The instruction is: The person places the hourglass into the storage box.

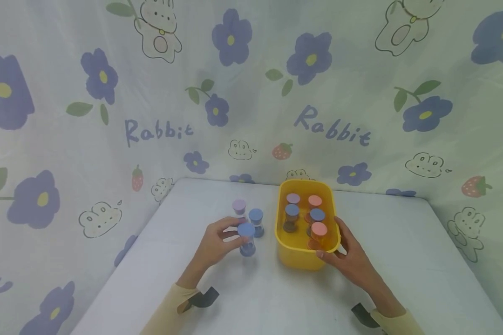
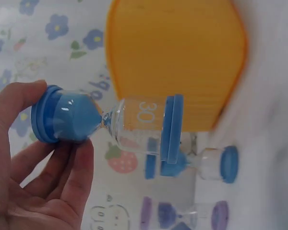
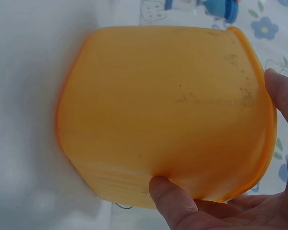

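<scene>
My left hand (image 1: 218, 242) holds a blue sand timer (image 1: 246, 230) by its top cap, thumb on one side and fingers on the other. In the left wrist view the timer's glass bears the number 30, and blue sand fills the bulb nearest the hand. Just behind it stand another blue sand timer (image 1: 256, 216) and a purple sand timer (image 1: 239, 206). To the right is a yellow bin (image 1: 299, 260); my right hand (image 1: 354, 260) grips its near right corner, with a digit at the rim and a fingertip against the outer wall (image 3: 158, 105).
Inside the bin several sand timers stand upright: pink (image 1: 319, 230), blue (image 1: 292, 211) and purple (image 1: 293, 199). All this is on a white table (image 1: 402, 242). A curtain (image 1: 251, 93) printed with flowers and rabbits hangs behind and at the sides.
</scene>
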The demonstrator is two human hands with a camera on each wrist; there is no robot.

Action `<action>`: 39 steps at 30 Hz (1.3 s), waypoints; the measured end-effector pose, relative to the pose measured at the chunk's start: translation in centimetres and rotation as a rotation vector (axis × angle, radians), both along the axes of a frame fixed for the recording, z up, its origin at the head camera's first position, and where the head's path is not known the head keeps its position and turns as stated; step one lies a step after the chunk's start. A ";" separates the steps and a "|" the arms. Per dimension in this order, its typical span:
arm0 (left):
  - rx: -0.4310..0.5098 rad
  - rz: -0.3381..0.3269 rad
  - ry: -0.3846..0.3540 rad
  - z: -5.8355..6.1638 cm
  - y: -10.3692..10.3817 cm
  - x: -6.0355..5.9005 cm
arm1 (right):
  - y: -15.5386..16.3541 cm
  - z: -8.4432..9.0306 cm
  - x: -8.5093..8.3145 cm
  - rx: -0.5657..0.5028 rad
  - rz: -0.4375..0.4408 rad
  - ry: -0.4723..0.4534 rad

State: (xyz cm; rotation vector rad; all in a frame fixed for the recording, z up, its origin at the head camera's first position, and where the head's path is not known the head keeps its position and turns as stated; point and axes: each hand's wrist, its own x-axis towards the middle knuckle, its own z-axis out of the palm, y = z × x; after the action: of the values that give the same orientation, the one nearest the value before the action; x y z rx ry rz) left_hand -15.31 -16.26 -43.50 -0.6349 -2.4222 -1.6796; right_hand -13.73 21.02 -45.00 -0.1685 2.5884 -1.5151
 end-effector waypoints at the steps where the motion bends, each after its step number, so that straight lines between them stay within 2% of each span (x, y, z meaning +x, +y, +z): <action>1: 0.006 -0.003 0.015 0.3 0.0 -0.1 | 0.0 0.0 0.0 0.001 0.001 0.001; 4: 0.026 -0.015 0.053 1.1 0.1 -0.5 | 0.0 0.0 0.0 -0.006 0.007 0.009; 13: 0.066 -0.023 0.095 3.1 0.7 -1.2 | 0.2 -0.1 -0.2 -0.015 0.014 0.013; 18: 0.050 -0.011 0.093 4.0 1.2 -1.5 | 0.2 -0.2 -0.3 -0.016 0.016 0.022; 30: 0.060 -0.031 0.109 6.2 2.9 -2.3 | 0.1 0.1 -0.1 -0.026 0.013 -0.006; 39: 0.121 -0.086 0.108 7.2 4.5 -2.9 | 0.0 0.2 -0.1 -0.035 0.015 -0.017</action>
State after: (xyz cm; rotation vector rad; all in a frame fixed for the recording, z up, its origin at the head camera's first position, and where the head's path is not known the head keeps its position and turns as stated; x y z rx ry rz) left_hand -18.26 -11.74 -36.31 -0.8001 -2.2306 -1.7598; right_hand -13.80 21.03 -44.80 -0.1776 2.5431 -1.5504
